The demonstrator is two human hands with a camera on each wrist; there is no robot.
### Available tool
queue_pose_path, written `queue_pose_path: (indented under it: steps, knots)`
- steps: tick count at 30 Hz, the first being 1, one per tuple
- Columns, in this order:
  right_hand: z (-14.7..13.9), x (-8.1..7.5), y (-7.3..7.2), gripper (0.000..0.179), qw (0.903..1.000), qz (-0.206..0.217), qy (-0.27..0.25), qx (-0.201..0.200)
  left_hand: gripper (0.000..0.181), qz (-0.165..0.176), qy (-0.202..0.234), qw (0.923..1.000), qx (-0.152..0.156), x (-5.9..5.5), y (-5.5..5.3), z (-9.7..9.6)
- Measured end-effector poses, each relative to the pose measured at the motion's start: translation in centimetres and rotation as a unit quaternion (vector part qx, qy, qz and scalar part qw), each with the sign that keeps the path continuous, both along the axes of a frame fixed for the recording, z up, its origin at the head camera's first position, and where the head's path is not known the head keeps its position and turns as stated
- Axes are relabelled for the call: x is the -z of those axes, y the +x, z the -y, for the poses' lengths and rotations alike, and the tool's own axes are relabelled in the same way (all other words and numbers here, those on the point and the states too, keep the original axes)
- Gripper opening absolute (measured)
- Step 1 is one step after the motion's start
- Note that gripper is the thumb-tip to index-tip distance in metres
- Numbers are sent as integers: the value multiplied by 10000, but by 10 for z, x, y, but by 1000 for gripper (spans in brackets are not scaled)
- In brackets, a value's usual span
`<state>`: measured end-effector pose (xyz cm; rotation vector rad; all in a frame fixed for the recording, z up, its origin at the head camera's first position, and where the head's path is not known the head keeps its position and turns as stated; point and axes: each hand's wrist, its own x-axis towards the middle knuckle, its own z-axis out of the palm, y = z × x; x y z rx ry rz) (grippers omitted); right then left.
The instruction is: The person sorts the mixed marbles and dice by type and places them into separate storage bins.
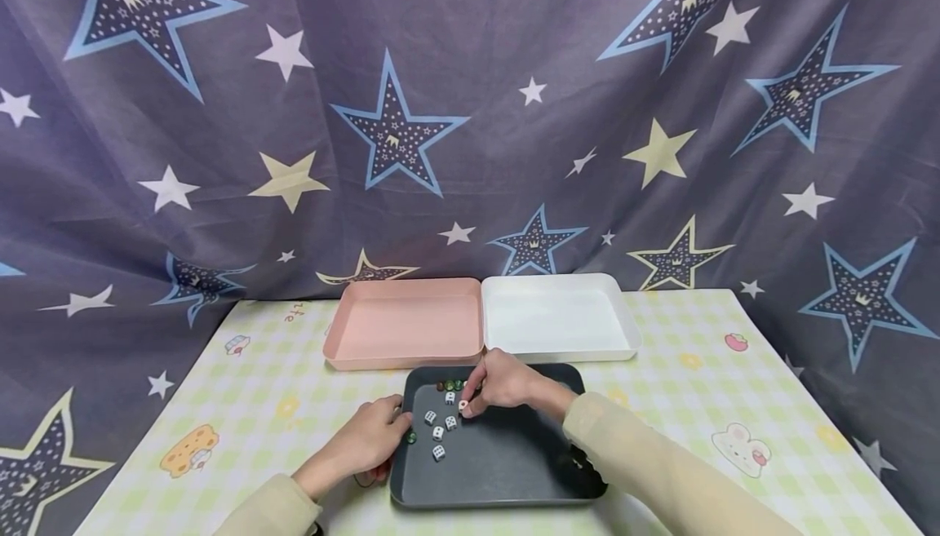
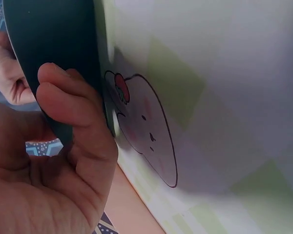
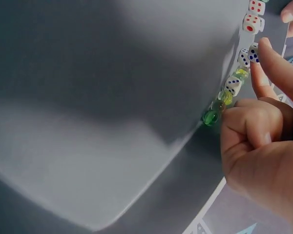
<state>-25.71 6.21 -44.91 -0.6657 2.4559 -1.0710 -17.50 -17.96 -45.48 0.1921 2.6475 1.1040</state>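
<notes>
A dark grey tray (image 1: 507,471) lies in front of me with several white dice (image 1: 438,453) and a few glass marbles (image 1: 450,386) near its left side. My left hand (image 1: 370,438) grips the tray's left wall, thumb at the rim. Its curled fingers (image 2: 68,105) press the outside of the wall in the left wrist view. Over the tray's upper left part, my right hand (image 1: 503,381) pinches one die (image 1: 463,405) between thumb and finger. In the right wrist view this die (image 3: 254,52) shows dark blue pips; other dice (image 3: 256,7) show red ones.
Behind the dark tray, a pink tray (image 1: 411,328) and a white tray (image 1: 561,320) stand side by side. A checked cloth (image 1: 661,438) with cartoon prints covers the table. A star-patterned curtain (image 1: 470,152) hangs at the table's back edge.
</notes>
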Motion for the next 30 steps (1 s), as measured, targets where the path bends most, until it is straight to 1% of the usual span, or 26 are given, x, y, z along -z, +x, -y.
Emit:
queue_pose_path:
  steps: [7, 12, 20, 24, 30]
  knots:
    - [-3, -3, -2, 14, 10000, -34, -50, 50, 26, 23, -55, 10000, 40, 0, -1, -1]
    - [-6, -7, -4, 14, 9999, -39, -84, 84, 25, -9, 31, 9999, 105, 0, -1, -2]
    - [-8, -18, -7, 12, 9998, -182, -100, 44, 23, -90, 133, 9997, 207, 9, -1, 0]
    - [-8, -21, -8, 12, 9997, -167, -110, 125, 23, -108, 69, 9998, 118, 12, -1, -2]
    - [-8, -26, -10, 12, 9994, -160, -171, 274, 29, -217, -44, 9997, -108, 16, 1, -6]
